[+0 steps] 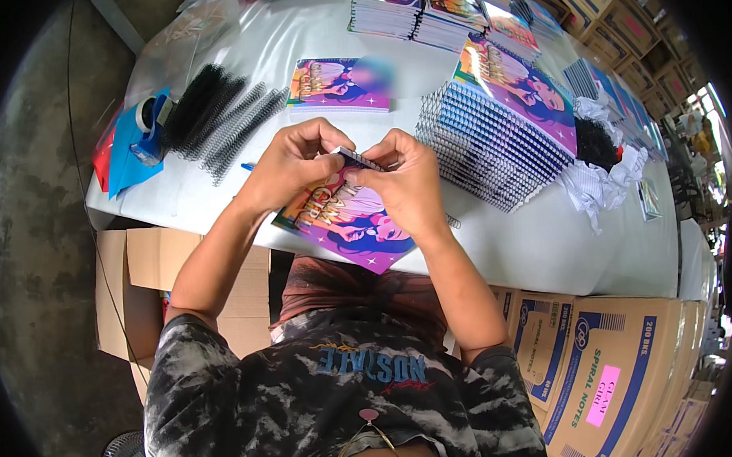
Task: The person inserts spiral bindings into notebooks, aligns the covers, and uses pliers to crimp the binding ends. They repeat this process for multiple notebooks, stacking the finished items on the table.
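A notebook with a purple and pink illustrated cover tilts over the front edge of the table, one corner toward me. My left hand pinches its far edge, thumb on the cover. Beside it, my right hand grips the same edge with thumb and fingers. Between the two hands a dark spiral coil shows along that edge; the fingers hide part of it. Just beyond my hands lies another notebook with a similar cover, flat on the white-covered table.
Loose black spiral coils lie to the left, by a tape dispenser and a blue sheet. A tall stack of spiral notebooks stands right, near crumpled paper. More notebook stacks sit behind. Cardboard boxes flank me below the table.
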Tool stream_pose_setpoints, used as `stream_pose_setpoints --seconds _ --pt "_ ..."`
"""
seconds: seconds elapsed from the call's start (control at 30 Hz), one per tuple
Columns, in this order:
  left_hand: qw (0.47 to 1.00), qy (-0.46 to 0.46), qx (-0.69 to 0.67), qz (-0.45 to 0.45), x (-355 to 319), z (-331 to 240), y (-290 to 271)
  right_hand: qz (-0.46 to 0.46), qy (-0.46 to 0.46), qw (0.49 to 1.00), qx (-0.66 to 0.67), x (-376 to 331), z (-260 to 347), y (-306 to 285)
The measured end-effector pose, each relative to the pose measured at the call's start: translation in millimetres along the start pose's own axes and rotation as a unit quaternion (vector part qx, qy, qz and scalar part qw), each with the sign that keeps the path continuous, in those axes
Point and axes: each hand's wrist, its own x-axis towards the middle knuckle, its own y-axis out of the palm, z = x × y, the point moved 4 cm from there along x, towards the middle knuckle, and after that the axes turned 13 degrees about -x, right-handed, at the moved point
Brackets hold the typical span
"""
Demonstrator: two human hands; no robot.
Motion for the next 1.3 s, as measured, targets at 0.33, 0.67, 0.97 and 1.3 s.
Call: stream_pose_setpoints --seconds 0.33,0.67,0.97,1.3 --pt "0.787 0.327 0.499 -0.159 6.1 -76.3 23.8 -0.283 -0.209 0.934 0.072 -12.6 40.9 -73.4" --pt "0.801 0.321 0.464 -0.201 134.4 -46.6 113.0 -0.579 -0.137 0.76 -0.263 -15.5 19.0 -209.2" --pt "0.824 0.312 0.424 -0.211 147.5 -3.6 33.9 -0.484 -0.162 0.835 -0.205 -32.2 -13.9 -208.0" --pt "0.76 0.129 0.622 -0.134 125.0 76.1 -106.3 -0.462 -0.236 0.842 -0.151 -63.4 -10.1 -113.2"
